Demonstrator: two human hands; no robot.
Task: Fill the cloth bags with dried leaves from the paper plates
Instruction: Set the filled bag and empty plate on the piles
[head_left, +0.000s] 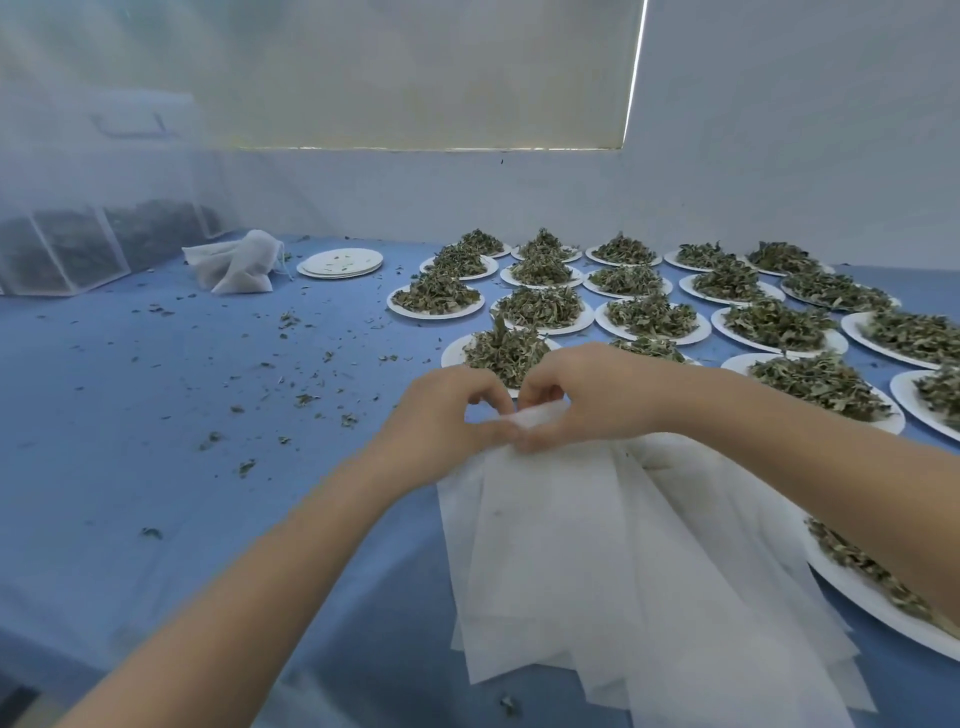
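A sheaf of flat white cloth bags (597, 551) hangs in front of me, held up above the blue table (156, 415). My left hand (441, 415) and my right hand (587, 395) both pinch the top edge of the bags, fingertips close together. Several paper plates heaped with dried green leaves (540, 306) cover the right half of the table; the nearest heap (504, 353) lies just beyond my hands.
A stack of bare paper plates (340, 262) and two filled white bags (234, 262) lie at the back. Mesh trays of leaves (78, 249) stand far left behind a net curtain. Leaf crumbs litter the cloth. Another leaf plate (857, 587) sits under my right forearm.
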